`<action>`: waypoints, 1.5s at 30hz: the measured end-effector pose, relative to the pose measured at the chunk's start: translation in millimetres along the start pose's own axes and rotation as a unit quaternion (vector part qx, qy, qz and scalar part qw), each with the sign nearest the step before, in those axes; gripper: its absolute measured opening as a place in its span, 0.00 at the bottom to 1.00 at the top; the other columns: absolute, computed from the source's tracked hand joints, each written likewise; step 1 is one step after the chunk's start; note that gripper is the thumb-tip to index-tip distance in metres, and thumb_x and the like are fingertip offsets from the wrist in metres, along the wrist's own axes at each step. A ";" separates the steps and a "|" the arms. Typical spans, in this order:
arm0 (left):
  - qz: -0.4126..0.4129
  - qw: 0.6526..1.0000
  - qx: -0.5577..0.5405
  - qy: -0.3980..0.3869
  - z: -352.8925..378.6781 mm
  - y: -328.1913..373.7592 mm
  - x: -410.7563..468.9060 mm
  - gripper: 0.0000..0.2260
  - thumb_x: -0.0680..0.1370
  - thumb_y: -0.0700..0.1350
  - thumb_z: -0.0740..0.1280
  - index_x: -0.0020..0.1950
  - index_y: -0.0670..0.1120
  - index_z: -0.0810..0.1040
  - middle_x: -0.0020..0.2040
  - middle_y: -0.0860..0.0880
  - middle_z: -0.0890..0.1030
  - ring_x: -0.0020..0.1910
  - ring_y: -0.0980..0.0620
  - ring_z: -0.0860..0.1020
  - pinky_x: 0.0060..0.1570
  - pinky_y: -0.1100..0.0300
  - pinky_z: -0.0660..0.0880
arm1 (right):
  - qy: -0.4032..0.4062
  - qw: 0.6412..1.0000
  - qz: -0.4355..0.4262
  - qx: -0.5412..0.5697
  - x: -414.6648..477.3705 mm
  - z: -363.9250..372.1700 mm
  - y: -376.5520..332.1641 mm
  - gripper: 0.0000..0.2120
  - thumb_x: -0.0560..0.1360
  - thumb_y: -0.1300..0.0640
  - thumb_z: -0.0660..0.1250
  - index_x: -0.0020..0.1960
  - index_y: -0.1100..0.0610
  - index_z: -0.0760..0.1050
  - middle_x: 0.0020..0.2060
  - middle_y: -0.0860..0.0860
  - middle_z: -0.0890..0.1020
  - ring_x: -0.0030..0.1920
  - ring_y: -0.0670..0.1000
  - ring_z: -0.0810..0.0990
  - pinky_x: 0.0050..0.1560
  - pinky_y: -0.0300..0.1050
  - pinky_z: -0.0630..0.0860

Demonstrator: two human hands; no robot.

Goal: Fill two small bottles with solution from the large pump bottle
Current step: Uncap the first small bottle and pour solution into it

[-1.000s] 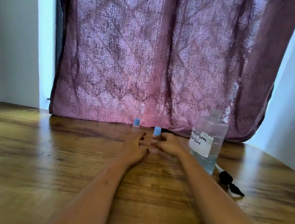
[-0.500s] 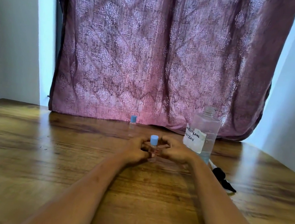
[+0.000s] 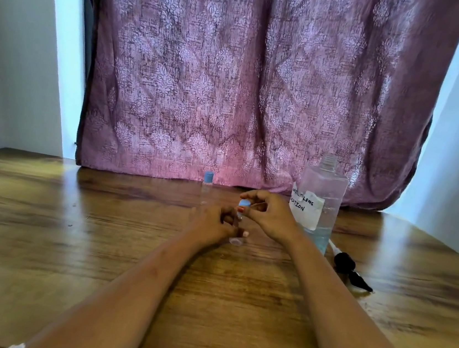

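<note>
My left hand (image 3: 212,223) grips a small clear bottle (image 3: 236,239) standing on the wooden table (image 3: 69,241) near its middle. My right hand (image 3: 271,215) pinches that bottle's blue cap (image 3: 244,203) from the right. A second small bottle with a blue cap (image 3: 207,181) stands farther back by the curtain, untouched. The large clear bottle (image 3: 320,205) with a handwritten white label stands just right of my right hand, its neck open, with liquid low in it. Its black pump head (image 3: 350,271) with a white tube lies on the table to its right.
A patterned mauve curtain (image 3: 248,83) hangs along the table's back edge. White walls close in on both sides.
Both hands drew the near small bottle toward me, away from the curtain. My left hand now wraps its body and my right hand has risen to pinch the cap.
</note>
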State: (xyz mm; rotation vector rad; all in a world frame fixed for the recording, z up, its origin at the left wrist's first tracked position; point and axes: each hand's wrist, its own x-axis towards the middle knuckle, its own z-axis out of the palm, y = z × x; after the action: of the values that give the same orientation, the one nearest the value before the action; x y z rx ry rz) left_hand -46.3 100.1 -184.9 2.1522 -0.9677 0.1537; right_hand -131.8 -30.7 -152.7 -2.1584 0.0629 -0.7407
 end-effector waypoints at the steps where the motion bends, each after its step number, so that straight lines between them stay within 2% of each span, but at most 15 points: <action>1: 0.002 1.000 -0.008 0.006 -0.3 0.2 -0.4 0.14 0.64 0.60 0.75 0.43 0.55 0.80 0.39 0.55 0.83 0.40 0.58 0.79 0.47 0.59 0.73 | -0.004 1.000 -0.001 -0.003 0.3 0.4 0.0 0.11 0.71 0.64 0.71 0.53 0.59 0.78 0.46 0.52 0.82 0.46 0.47 0.79 0.45 0.30 0.75; 6: 0.008 1.000 -0.017 0.009 1.5 -0.4 1.0 0.15 0.65 0.60 0.74 0.46 0.54 0.82 0.39 0.54 0.84 0.41 0.57 0.80 0.47 0.57 0.75 | -0.012 1.000 -0.020 -0.004 -1.2 0.7 -1.6 0.07 0.72 0.64 0.70 0.50 0.60 0.79 0.43 0.52 0.81 0.45 0.47 0.79 0.46 0.29 0.74; 11: -0.001 1.000 -0.025 -0.006 0.4 -0.9 1.9 0.13 0.66 0.59 0.74 0.46 0.54 0.82 0.36 0.57 0.82 0.40 0.61 0.76 0.56 0.53 0.73 | -0.021 0.999 -0.036 -0.024 -1.8 -0.6 -1.8 0.06 0.74 0.62 0.68 0.51 0.60 0.79 0.44 0.51 0.81 0.47 0.47 0.79 0.46 0.28 0.72; 15: 0.004 0.997 -0.053 -0.050 1.1 -1.8 0.3 0.11 0.62 0.65 0.69 0.40 0.64 0.79 0.38 0.61 0.83 0.47 0.59 0.79 0.61 0.42 0.69 | -0.055 0.998 -0.028 -0.025 -2.2 -6.4 -2.3 0.09 0.75 0.63 0.66 0.55 0.59 0.78 0.49 0.51 0.81 0.53 0.47 0.78 0.55 0.34 0.72; 20: -0.001 0.997 -0.057 -0.057 -0.2 1.0 -1.2 0.12 0.63 0.64 0.69 0.43 0.62 0.80 0.43 0.59 0.84 0.52 0.56 0.78 0.62 0.43 0.68 | -0.098 0.995 0.002 0.006 -2.9 -9.9 -6.5 0.17 0.78 0.69 0.59 0.64 0.59 0.73 0.60 0.52 0.77 0.62 0.47 0.73 0.63 0.38 0.69; 22: -0.007 0.995 -0.078 -0.062 0.3 1.0 -0.4 0.12 0.60 0.66 0.68 0.40 0.65 0.79 0.42 0.60 0.83 0.51 0.56 0.79 0.62 0.42 0.69 | -0.076 0.997 0.011 -0.005 -3.1 -10.5 -5.8 0.20 0.78 0.71 0.57 0.67 0.57 0.70 0.63 0.52 0.75 0.63 0.46 0.71 0.59 0.31 0.69; 24: -0.008 0.993 -0.094 -0.068 1.9 -1.9 0.8 0.12 0.57 0.67 0.68 0.39 0.69 0.78 0.40 0.62 0.83 0.51 0.57 0.79 0.62 0.42 0.69 | -0.040 0.997 -0.001 -0.063 -3.3 -12.7 -5.9 0.21 0.77 0.72 0.56 0.66 0.57 0.71 0.59 0.52 0.75 0.59 0.46 0.72 0.49 0.25 0.69; 26: 0.003 0.992 -0.104 -0.071 2.5 -2.9 1.1 0.10 0.60 0.65 0.71 0.39 0.67 0.79 0.39 0.62 0.83 0.49 0.58 0.80 0.62 0.42 0.70 | -0.016 0.998 -0.007 -0.067 -4.3 -13.6 -8.8 0.16 0.78 0.70 0.55 0.62 0.60 0.73 0.53 0.52 0.76 0.50 0.46 0.75 0.44 0.26 0.71; 28: 0.007 0.992 -0.110 -0.068 2.5 -3.1 1.5 0.08 0.64 0.60 0.73 0.40 0.64 0.79 0.39 0.61 0.83 0.48 0.59 0.79 0.61 0.43 0.71 | -0.026 0.998 -0.002 -0.052 -5.0 -9.5 -14.1 0.12 0.80 0.61 0.57 0.59 0.61 0.75 0.52 0.54 0.79 0.47 0.48 0.78 0.46 0.33 0.76; 30: 0.010 0.993 -0.100 -0.063 2.1 -2.6 2.0 0.07 0.65 0.59 0.73 0.40 0.62 0.78 0.38 0.61 0.82 0.47 0.59 0.79 0.60 0.44 0.71 | -0.052 0.994 -0.010 -0.099 -5.2 -3.6 -18.1 0.12 0.78 0.54 0.61 0.55 0.60 0.77 0.48 0.53 0.80 0.45 0.48 0.79 0.46 0.42 0.76; 32: 0.010 0.994 -0.094 -0.057 1.7 -2.3 2.7 0.07 0.64 0.60 0.72 0.39 0.63 0.77 0.39 0.60 0.82 0.47 0.57 0.79 0.59 0.46 0.71 | -0.045 0.985 -0.034 -0.161 -4.0 1.1 -17.7 0.10 0.75 0.55 0.67 0.54 0.58 0.77 0.45 0.50 0.80 0.39 0.42 0.75 0.39 0.33 0.70; 34: 0.013 0.993 -0.103 -0.060 1.1 -1.8 2.5 0.06 0.67 0.55 0.74 0.40 0.61 0.78 0.39 0.60 0.81 0.46 0.58 0.78 0.55 0.52 0.71 | -0.027 0.984 -0.042 -0.169 -2.2 2.1 -15.4 0.10 0.73 0.61 0.68 0.54 0.58 0.78 0.48 0.51 0.80 0.41 0.43 0.74 0.39 0.27 0.67; 37: 0.028 0.986 -0.145 -0.077 1.0 -1.6 1.0 0.08 0.70 0.45 0.74 0.47 0.52 0.80 0.38 0.57 0.81 0.40 0.62 0.77 0.44 0.65 0.70 | -0.039 0.991 -0.038 -0.121 -4.1 -0.5 -14.4 0.12 0.74 0.66 0.67 0.55 0.57 0.78 0.51 0.50 0.80 0.49 0.46 0.77 0.48 0.29 0.71; 40: 0.032 0.986 -0.147 -0.068 0.2 -1.9 0.7 0.09 0.71 0.46 0.74 0.49 0.49 0.81 0.39 0.56 0.82 0.39 0.66 0.77 0.36 0.76 0.68 | -0.059 0.993 -0.033 -0.097 -4.7 -1.3 -14.8 0.13 0.74 0.67 0.65 0.57 0.56 0.77 0.56 0.51 0.79 0.56 0.48 0.77 0.57 0.38 0.73; 45: 0.044 0.988 -0.134 -0.063 0.9 -4.5 2.7 0.10 0.71 0.45 0.74 0.51 0.47 0.81 0.40 0.54 0.81 0.35 0.70 0.76 0.35 0.80 0.68 | -0.120 0.992 -0.009 -0.040 -2.5 -4.5 -16.1 0.21 0.75 0.72 0.59 0.64 0.54 0.73 0.63 0.50 0.75 0.64 0.47 0.72 0.66 0.44 0.69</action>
State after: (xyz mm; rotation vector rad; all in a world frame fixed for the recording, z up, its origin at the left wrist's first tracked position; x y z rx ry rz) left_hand -41.5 99.7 -187.2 1.8917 -1.0903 -0.0696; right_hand -139.6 -22.6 -140.0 -2.3122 -0.0524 -0.4909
